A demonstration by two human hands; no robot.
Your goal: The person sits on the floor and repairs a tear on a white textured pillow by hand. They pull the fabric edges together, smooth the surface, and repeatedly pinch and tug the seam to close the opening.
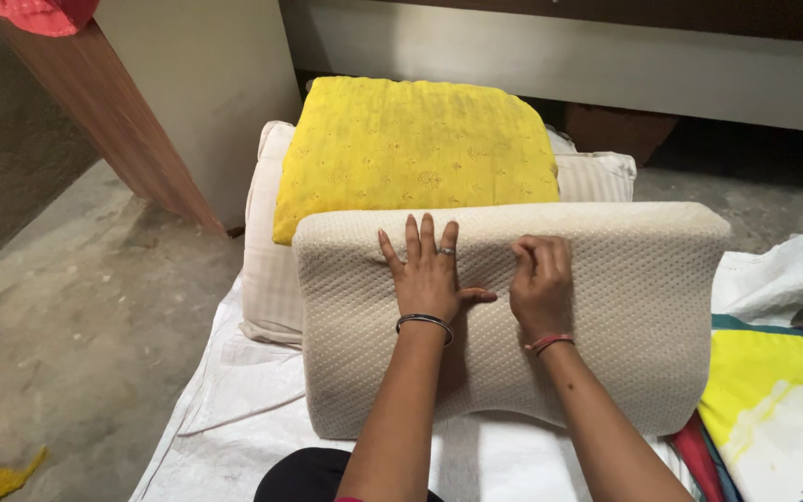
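The beige contoured pillow (pixel 606 307) lies across the middle of the view on a white woven sheet (pixel 225 409), directly under both hands; its far edge touches a yellow embroidered cushion (pixel 411 149), which rests on a cream striped pillow (pixel 267 270) behind it.

The left hand (pixel 429 274) lies flat on the pillow's upper surface, palm down, fingers straight and slightly spread, thumb out to the side; a ring shows on one finger and a dark bangle at the wrist. The right hand (pixel 541 284) sits just beside it, fingers curled under and bunched against the cover; whether they pinch the fabric cannot be told; a red band circles that wrist. Both forearms reach forward from the lower edge.

The sheet is laid on a bare grey concrete floor (pixel 76 316); a wooden panel (pixel 113 121) stands at the left; folded yellow, white and green cloth (pixel 773 400) lies at the right.
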